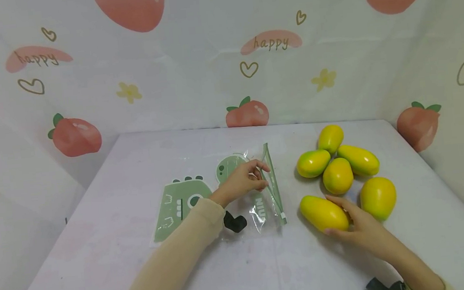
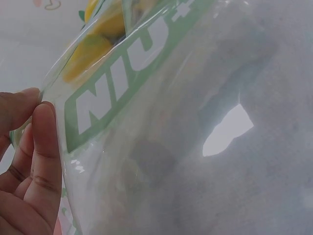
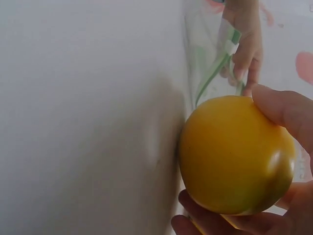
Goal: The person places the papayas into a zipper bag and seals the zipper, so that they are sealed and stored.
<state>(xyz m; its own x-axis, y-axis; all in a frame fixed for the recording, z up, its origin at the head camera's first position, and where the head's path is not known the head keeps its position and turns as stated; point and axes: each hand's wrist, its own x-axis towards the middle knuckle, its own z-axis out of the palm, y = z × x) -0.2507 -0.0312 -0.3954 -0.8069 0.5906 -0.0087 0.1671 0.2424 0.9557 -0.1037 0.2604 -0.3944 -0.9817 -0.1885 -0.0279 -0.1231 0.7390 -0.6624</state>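
A clear zip bag [image 1: 260, 209] with green cartoon prints lies on the table, its green zip strip [image 1: 276, 187] on the right side. My left hand [image 1: 241, 178] pinches the bag's film at the open end, and in the left wrist view thumb and finger [image 2: 46, 132] hold the edge beside the NIU lettering [image 2: 117, 83]. Right of the bag, my right hand [image 1: 363, 228] grips a yellow-green mango [image 1: 324, 213]. The right wrist view shows thumb and fingers curled round this mango [image 3: 234, 152], close to the white table surface.
Several more mangoes sit behind and right of the held one, among them a rear mango [image 1: 331, 138], a left one [image 1: 313, 163] and a right one [image 1: 379, 198]. A fruit-printed cloth [image 1: 192, 74] hangs behind the white table [image 1: 102, 276].
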